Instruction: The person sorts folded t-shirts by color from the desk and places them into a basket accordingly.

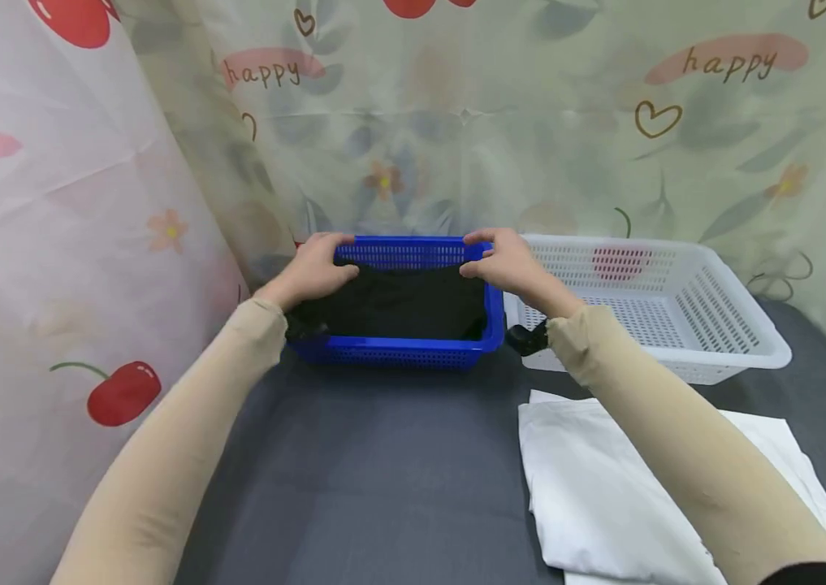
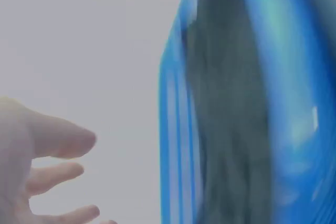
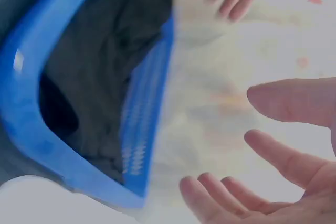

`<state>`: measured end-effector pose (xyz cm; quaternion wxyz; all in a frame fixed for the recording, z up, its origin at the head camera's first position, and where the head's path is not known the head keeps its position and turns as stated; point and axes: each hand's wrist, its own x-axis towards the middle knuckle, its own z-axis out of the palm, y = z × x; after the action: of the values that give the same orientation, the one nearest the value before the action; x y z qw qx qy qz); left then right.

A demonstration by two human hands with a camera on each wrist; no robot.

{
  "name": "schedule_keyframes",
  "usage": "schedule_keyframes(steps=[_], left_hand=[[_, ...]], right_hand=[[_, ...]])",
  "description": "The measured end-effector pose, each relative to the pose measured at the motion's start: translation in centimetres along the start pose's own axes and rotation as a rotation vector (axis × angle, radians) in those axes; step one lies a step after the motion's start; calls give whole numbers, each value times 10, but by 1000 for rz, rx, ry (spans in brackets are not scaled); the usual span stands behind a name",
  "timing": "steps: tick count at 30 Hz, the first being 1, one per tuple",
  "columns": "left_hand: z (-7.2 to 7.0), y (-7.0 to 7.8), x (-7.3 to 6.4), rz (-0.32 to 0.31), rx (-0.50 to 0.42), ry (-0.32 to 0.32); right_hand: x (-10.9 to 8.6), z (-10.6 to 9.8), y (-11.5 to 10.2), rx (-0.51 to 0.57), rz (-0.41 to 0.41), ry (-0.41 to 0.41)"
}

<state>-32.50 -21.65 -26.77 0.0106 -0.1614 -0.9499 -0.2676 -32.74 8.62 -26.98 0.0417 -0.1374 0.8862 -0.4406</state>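
A blue plastic basket [image 1: 391, 353] stands on the grey table [image 1: 383, 471] with a black cloth [image 1: 398, 305] lying inside it. My left hand [image 1: 317, 264] is over the basket's far left corner and my right hand [image 1: 503, 262] over its far right corner, both just above the cloth. In the blurred left wrist view the left fingers [image 2: 52, 145] are spread and hold nothing beside the basket [image 2: 173, 129]. The right wrist view shows my right hand [image 3: 273, 145] with loose, straight fingers, empty, next to the basket [image 3: 31, 124] and the black cloth [image 3: 105, 77].
A white plastic basket [image 1: 712, 325] stands right of the blue one, touching it. A folded white cloth [image 1: 603, 487] lies on the table at the near right. A printed curtain [image 1: 456, 122] hangs close behind the baskets and along the left side.
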Motion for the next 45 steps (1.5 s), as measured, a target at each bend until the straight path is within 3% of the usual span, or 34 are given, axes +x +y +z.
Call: schedule_keyframes(steps=[2, 4, 8, 12, 15, 20, 23, 26, 31, 38, 42, 45], left_hand=[[19, 27, -19, 85, -93, 64], [40, 50, -43, 162, -229, 79], [76, 78, -87, 231, -463, -34], [106, 85, -111, 211, -560, -183], [123, 85, -116, 157, -581, -236], [146, 92, -116, 46, -635, -297], [162, 101, -121, -37, -675, -372], [177, 109, -129, -104, -720, -428], [191, 120, -137, -163, -922, -435], [204, 129, -141, -204, -1079, -426], [207, 128, -143, -189, -1121, -466], [208, 125, -143, -121, -1052, -481]], right_hand=[[-27, -11, -5, 87, -18, 2], [-55, -21, -5, 142, -41, 4], [-106, -39, 9, 201, -79, 13], [-148, -58, 41, 239, -54, -2], [-176, -76, 71, 191, 37, -14], [-219, -107, 129, -11, 192, 48], [-244, -118, 165, -110, 298, 72], [-262, -124, 197, -140, 396, 75], [-273, -126, 228, -130, 475, 44], [-279, -127, 233, -70, 496, -122], [-285, -131, 241, 69, 478, -199], [-288, -132, 252, 298, 424, -257]])
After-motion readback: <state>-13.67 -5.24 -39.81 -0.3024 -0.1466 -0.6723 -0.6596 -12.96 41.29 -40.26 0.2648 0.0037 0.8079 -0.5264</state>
